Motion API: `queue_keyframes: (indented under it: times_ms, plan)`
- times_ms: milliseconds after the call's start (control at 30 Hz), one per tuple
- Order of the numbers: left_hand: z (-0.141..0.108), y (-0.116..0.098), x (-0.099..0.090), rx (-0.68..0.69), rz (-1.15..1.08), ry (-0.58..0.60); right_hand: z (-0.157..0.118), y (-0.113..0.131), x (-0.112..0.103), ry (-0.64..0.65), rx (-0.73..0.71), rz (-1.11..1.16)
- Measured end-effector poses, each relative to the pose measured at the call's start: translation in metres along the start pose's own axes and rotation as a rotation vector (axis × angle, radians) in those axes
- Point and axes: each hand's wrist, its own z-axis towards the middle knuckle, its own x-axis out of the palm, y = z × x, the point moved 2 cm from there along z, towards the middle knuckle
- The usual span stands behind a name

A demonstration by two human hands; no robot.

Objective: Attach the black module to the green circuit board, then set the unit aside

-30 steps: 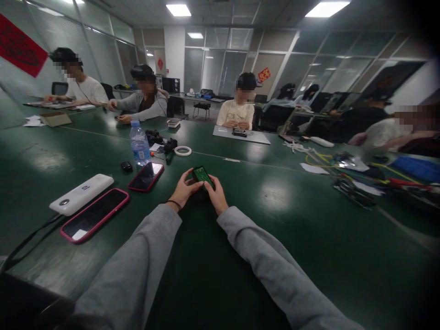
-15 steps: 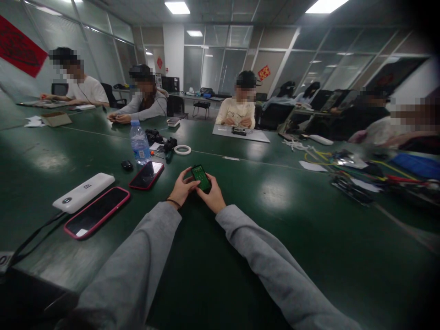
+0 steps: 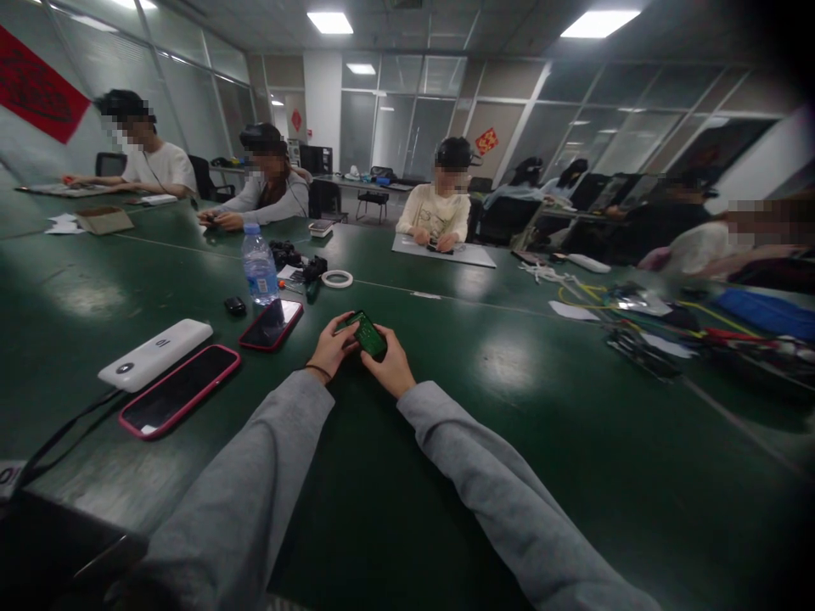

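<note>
Between my two hands is a small green circuit board (image 3: 370, 336) with light markings and a dark edge, held just above the table. My left hand (image 3: 334, 346) grips its left side, with the thumb over the face. Fingers of my right hand (image 3: 390, 363) close around its right and lower edge, thumb at the near end. My hands cover part of the board, and its underside is hidden. Left of my hands lie a phone with a red edge (image 3: 272, 325) and a second phone in a pink-red case (image 3: 182, 392).
A white power bank (image 3: 156, 355) lies left, near a water bottle (image 3: 260, 267), a black small object (image 3: 235, 305) and a white tape roll (image 3: 337, 278). Tangled cables (image 3: 643, 301) spread at right. Several people sit around the green table (image 3: 509, 424); one opposite handles something on a grey board (image 3: 471, 255).
The circuit board has turned and tilted in my hands, its top leaning further left. My left thumb has shifted up over it. Across the table, the person's hands have moved onto a dark object.
</note>
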Motion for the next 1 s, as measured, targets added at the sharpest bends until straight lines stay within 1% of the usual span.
queue_keyframes:
  times_ms: [133,300,400,600,733,900,1000]
  plan:
    - [0.001,0.000,0.001,-0.012,-0.014,0.012,0.000,-0.004,0.001,-0.004,0.020,0.048]
    - [-0.001,-0.003,0.003,-0.037,-0.038,-0.013,0.001,-0.021,0.004,-0.002,0.151,0.191]
    - [-0.001,-0.004,0.004,-0.027,-0.047,-0.003,0.002,-0.028,0.005,0.013,0.206,0.259]
    - [-0.003,-0.004,0.005,0.007,-0.022,0.013,0.002,-0.026,0.004,0.036,0.216,0.285]
    - [-0.002,-0.004,0.004,0.015,0.022,-0.016,0.002,-0.019,0.002,0.037,0.172,0.231]
    - [0.000,-0.002,0.002,0.035,0.056,-0.060,0.001,-0.006,0.001,-0.024,0.014,0.027]
    - [0.001,0.000,0.002,0.057,0.069,-0.067,-0.001,-0.002,0.001,-0.019,-0.033,-0.077]
